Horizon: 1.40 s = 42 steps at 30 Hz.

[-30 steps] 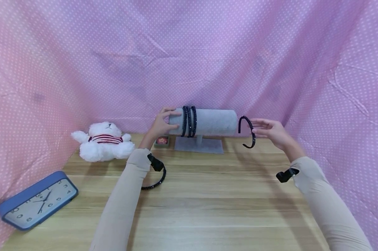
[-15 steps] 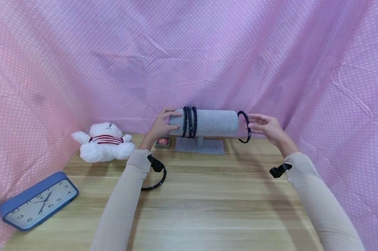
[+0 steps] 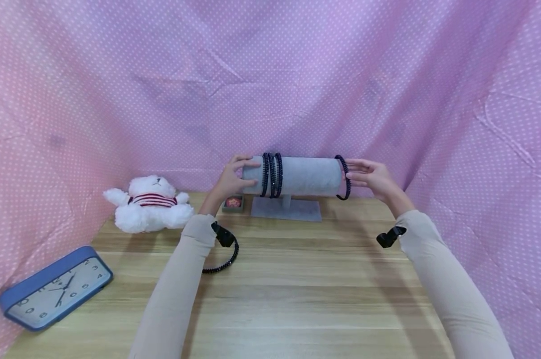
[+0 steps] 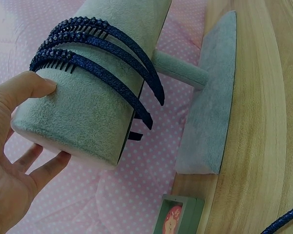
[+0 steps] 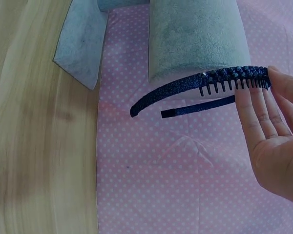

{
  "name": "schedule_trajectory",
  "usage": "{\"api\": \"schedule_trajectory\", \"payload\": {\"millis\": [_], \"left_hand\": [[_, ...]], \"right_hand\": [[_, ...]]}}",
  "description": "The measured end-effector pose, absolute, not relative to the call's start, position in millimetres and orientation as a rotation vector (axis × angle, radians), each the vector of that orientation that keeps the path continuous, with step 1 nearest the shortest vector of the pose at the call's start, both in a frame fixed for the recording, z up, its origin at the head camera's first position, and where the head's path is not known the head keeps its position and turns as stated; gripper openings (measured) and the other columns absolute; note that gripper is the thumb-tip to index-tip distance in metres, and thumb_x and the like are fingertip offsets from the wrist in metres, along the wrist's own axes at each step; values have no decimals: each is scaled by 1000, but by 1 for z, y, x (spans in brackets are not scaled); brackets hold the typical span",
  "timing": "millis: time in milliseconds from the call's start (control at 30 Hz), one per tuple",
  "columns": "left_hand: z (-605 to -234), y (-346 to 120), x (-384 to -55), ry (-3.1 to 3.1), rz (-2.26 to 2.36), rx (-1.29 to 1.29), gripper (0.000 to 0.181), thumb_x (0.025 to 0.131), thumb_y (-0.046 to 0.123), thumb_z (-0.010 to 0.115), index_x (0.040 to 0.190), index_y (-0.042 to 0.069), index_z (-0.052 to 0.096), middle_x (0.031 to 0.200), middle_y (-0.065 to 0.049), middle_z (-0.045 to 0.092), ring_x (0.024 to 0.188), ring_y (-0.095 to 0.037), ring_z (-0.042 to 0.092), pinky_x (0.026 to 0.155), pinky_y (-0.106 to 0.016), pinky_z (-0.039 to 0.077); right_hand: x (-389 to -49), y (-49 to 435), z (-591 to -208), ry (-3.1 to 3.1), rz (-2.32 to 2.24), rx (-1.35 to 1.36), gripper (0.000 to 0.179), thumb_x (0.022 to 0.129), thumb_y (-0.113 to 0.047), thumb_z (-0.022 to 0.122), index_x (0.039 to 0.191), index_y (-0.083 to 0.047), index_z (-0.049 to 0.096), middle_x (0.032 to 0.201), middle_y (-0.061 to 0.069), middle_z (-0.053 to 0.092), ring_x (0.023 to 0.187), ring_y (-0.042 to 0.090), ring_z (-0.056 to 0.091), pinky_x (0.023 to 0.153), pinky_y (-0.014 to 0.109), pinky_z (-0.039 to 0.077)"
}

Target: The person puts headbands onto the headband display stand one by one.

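Note:
A grey plush display stand has a horizontal roll on a post and flat base. Three dark beaded headbands with comb teeth sit around its left part. My left hand grips the roll's left end, thumb on the near side and fingers under it in the left wrist view. At the opposite end my right hand pinches another toothed dark headband between thumb and fingers. That headband's open ends point away from the hand, and its curve overlaps the roll's right end in the head view.
One more dark headband lies on the wooden table, partly behind the left forearm. A small green box stands beside the stand's base. A white plush toy and a blue clock are at left. Pink dotted cloth hangs behind.
My right hand has moved left, bringing its headband from right of the roll up to the roll's right end. The left hand has stayed on the left end.

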<state>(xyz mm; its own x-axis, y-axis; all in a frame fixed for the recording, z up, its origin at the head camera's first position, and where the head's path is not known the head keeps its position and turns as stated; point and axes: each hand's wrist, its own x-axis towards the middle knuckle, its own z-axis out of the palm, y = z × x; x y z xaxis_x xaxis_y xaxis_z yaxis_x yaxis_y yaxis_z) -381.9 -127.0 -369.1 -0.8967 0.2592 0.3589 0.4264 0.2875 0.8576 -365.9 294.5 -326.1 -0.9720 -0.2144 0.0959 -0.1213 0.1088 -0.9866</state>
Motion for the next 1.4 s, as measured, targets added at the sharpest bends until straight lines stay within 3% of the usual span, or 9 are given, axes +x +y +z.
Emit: {"api": "schedule_trajectory", "payload": {"millis": [367, 667, 767, 1000, 1267, 1400], "left_hand": [[-370, -128, -382, -2400, -1669, -644, 47, 86, 2, 79, 131, 4, 68, 157, -11, 38, 148, -34, 30, 117, -58, 38], [-346, -122, -356, -2425, -1649, -649, 47, 86, -6, 74, 131, -6, 64, 156, -23, 37, 146, -42, 30, 118, -60, 34], [-344, -122, -353, -2414, -1671, -654, 47, 86, -6, 74, 131, -7, 63, 155, -23, 38, 146, -41, 31, 118, -59, 35], [-359, -124, -372, -2409, -1679, -650, 47, 86, -4, 75, 132, -4, 64, 157, -20, 37, 148, -40, 29, 120, -58, 33], [-372, -127, -383, -2391, -1661, -641, 46, 85, 2, 79, 130, 4, 68, 156, -12, 40, 148, -34, 31, 119, -55, 35], [-371, -127, -383, -2395, -1647, -633, 45, 85, 2, 80, 128, 5, 70, 154, -10, 42, 146, -33, 33, 119, -54, 36]], "right_hand": [[-371, 286, -322, 2344, -1980, -355, 58, 93, 4, 69, 146, 10, 46, 105, -10, 72, 95, 4, 70, 79, 21, 60], [-375, 283, -324, 2533, -1794, -350, 53, 94, -2, 70, 143, 4, 53, 103, -15, 69, 94, 0, 68, 80, 21, 60], [-375, 281, -323, 2567, -1749, -349, 54, 94, -4, 71, 144, 4, 52, 109, -9, 69, 95, 1, 68, 85, 26, 61], [-374, 276, -319, 2616, -1664, -380, 55, 96, -7, 69, 147, 4, 49, 139, 26, 56, 96, 1, 65, 85, 29, 61], [-376, 274, -323, 2600, -1698, -389, 55, 96, -5, 68, 147, 5, 48, 139, 30, 54, 92, -1, 66, 83, 33, 62], [-375, 273, -324, 2625, -1670, -411, 55, 98, -9, 68, 148, 2, 49, 145, 30, 51, 92, -4, 64, 81, 25, 61]]}}
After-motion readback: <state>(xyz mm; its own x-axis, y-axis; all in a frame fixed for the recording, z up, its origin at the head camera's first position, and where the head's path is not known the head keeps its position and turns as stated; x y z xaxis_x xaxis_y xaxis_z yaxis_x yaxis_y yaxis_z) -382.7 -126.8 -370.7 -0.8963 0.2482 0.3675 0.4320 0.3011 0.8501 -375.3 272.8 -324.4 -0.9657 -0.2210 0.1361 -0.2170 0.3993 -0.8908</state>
